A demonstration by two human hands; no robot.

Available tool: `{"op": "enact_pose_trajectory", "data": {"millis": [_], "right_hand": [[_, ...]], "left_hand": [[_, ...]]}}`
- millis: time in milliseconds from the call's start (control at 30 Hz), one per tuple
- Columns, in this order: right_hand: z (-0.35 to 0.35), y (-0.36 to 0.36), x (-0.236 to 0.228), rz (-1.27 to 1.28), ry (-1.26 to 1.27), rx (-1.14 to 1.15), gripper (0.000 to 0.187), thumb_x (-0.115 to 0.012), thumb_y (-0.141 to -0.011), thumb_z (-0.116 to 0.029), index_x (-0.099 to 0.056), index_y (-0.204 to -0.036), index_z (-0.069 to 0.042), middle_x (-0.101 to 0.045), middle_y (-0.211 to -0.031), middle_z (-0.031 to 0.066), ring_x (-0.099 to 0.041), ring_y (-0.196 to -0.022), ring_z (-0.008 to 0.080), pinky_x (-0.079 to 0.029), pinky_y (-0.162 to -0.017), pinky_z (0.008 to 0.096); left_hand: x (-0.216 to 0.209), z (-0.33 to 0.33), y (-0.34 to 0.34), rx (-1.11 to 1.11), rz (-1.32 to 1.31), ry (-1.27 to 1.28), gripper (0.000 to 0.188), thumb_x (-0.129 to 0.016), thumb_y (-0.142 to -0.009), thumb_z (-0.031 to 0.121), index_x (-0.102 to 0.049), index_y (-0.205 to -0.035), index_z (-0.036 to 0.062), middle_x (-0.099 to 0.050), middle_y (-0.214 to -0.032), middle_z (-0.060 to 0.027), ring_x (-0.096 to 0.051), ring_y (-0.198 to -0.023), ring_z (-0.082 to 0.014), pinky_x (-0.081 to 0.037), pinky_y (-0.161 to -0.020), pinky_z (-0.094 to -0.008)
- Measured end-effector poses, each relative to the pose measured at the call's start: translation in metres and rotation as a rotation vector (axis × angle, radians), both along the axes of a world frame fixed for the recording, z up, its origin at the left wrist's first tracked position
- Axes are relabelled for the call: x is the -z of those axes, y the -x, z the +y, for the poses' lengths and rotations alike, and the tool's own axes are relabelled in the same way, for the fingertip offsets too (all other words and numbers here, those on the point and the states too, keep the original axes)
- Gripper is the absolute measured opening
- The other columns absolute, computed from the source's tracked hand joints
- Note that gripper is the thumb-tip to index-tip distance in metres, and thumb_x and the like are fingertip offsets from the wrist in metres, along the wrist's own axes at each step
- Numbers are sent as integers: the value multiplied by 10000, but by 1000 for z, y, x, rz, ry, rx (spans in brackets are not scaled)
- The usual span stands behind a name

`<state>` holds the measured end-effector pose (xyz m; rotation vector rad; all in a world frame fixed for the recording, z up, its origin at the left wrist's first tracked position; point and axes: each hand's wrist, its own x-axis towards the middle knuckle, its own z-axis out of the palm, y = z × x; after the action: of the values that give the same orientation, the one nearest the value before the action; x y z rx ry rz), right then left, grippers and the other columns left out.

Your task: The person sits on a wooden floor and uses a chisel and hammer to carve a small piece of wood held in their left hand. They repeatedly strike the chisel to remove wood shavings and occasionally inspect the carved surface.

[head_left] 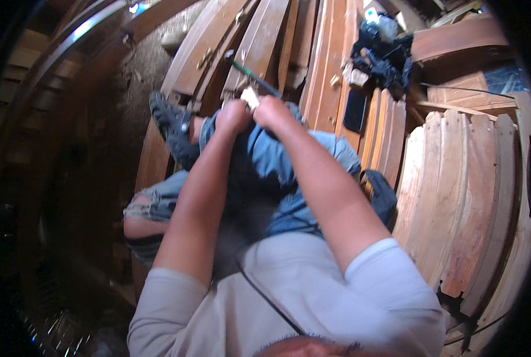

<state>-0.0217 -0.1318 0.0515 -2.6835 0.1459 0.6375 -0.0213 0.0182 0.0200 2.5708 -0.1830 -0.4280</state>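
My left hand [233, 116] and my right hand [272, 112] are closed side by side over my knees, which are in blue jeans [271, 160]. A small pale piece [250, 97] sticks up between the two hands, pinched at the left hand's fingers. A thin dark rod [250, 74] with a greenish end runs from the right hand's grip up and to the left. The fingers hide how it meets the pale piece. Both forearms reach up from my grey shirt [301, 285].
Brown wooden boards [331, 65] lie ahead and curved planks [467, 190] are stacked at the right. A black bag [384, 56] with odds and ends sits at the top right, with a flat black slab [355, 110] below it. My dark shoe [170, 122] rests at the left, and a black cord [265, 297] crosses my shirt.
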Motion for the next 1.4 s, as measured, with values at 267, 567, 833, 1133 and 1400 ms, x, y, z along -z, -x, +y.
{"op": "enact_pose_trajectory", "data": {"millis": [267,567,833,1133,1400], "right_hand": [[-51,37,-9,-151,-245,72,523,-474,-998,-169,-645,-1492,-138,-721,-1252,296,-744,-1068,402,-572,-965,454],[-50,63,-66,11,-192,-1,527,-468,-990,-177,-653,-1483,-150,-698,-1312,282,-698,-1186,425,-540,-1048,466],[-35,53,-65,62,-192,48,540,-458,-975,-161,-650,-1477,-109,-693,-1331,278,-683,-1222,427,-521,-1085,470],[-25,61,-59,-46,-131,14,527,-468,-982,-173,-651,-1473,-117,-707,-1307,267,-691,-1199,429,-542,-1056,473],[-13,63,-73,8,-68,68,478,-460,-1028,-211,-664,-1451,-126,-700,-1377,219,-677,-1268,393,-540,-1077,482]], "left_hand": [[-24,-6,10,-7,0,28,534,-730,-943,557,-787,-1131,60,-780,-1149,-217,-739,-1104,-399,-581,-941,-515],[-23,-3,5,-34,55,7,539,-708,-963,564,-761,-1219,92,-771,-1181,-218,-726,-1147,-404,-574,-956,-517],[-28,-2,6,-48,86,28,551,-713,-959,562,-760,-1212,75,-768,-1191,-225,-728,-1147,-404,-578,-957,-521],[-11,2,1,-39,32,29,546,-729,-944,577,-771,-1208,101,-768,-1176,-218,-729,-1131,-408,-576,-944,-522],[3,4,-11,-9,12,10,563,-713,-945,600,-769,-1170,87,-764,-1150,-242,-728,-1114,-420,-575,-934,-521]]}}
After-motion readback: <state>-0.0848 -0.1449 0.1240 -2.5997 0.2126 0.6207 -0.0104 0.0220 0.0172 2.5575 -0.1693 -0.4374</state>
